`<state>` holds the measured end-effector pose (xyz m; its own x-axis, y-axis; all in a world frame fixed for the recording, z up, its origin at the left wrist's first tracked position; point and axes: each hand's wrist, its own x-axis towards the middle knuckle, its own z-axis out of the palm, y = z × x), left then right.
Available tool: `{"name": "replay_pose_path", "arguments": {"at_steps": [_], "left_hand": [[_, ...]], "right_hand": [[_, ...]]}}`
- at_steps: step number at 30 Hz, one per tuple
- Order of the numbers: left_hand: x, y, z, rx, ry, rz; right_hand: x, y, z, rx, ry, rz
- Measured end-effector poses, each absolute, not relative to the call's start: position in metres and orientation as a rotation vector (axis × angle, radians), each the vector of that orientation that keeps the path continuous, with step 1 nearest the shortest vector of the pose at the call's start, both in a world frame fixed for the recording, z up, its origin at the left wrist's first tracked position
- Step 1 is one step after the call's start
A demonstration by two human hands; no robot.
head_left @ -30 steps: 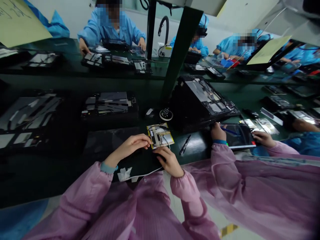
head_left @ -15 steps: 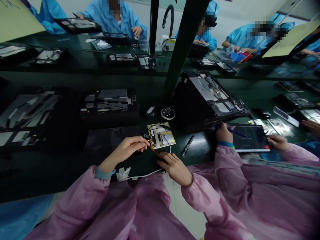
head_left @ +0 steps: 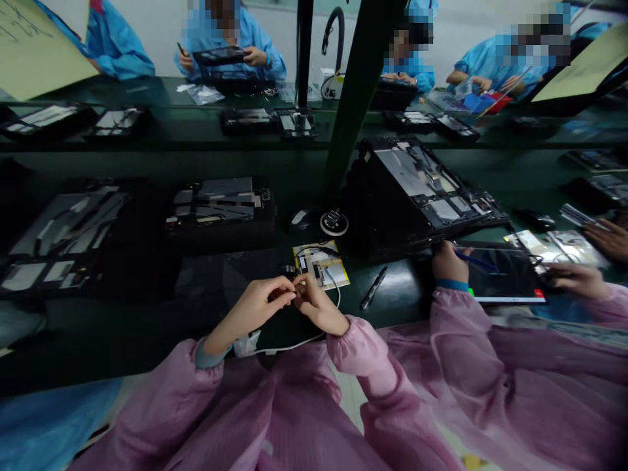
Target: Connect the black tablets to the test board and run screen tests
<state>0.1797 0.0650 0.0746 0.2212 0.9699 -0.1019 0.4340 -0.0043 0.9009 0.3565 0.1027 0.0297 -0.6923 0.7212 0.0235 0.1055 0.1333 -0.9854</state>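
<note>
Near bench (head_left: 282,329) edge: white cable (head_left: 294,346) runs along it by a crumpled clear scrap (head_left: 249,343), then curves up onto the yellow-edged board (head_left: 314,261). Left hand (head_left: 255,302) and right hand (head_left: 321,304) meet at the board's near left corner, left thumb and forefinger pinched together, right fingers curled in against them; too small and dark to tell what, if anything, sits between or whether the right tips fully close. Progress, judged from the layout: looks mid-way, pale strip down across the board, cable and dark lead lying over it, both hands still busy at its corner, so handling there seems unfinished; board lies flat and loose on the bench, outside any housing. Pen-like tool (head_left: 374,288) on the bench right of the board, not in hand; dark panel (head_left: 210,275) lies flat to the left, untouched. Beyond the board: black mouse (head_left: 298,219) and round puck (head_left: 334,223). Farther back, open device stack (head_left: 220,199) on the left, larger tilted stack (head_left: 417,173) on the right, innards exposed on both. At the far bench, a person in blue holds a dark device (head_left: 220,55)
</note>
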Motion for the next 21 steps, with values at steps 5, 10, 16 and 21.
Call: {"name": "replay_pose_path", "arguments": {"at_steps": [5, 10, 16, 21], "left_hand": [[0.177, 0.066, 0.074, 1.599, 1.378, 0.744], [0.172, 0.066, 0.070, 1.613, 1.375, 0.734], [0.167, 0.065, 0.067, 1.767, 1.425, 0.706], [0.169, 0.064, 0.065, 1.878, 1.447, 0.699]], "right_hand": [[0.354, 0.108, 0.044, -0.780, -2.068, 1.613], [0.356, 0.108, 0.048, -0.805, -2.145, 1.581], [0.360, 0.107, 0.044, -0.782, -2.220, 1.315], [0.360, 0.104, 0.039, -0.850, -2.265, 1.037]]}}
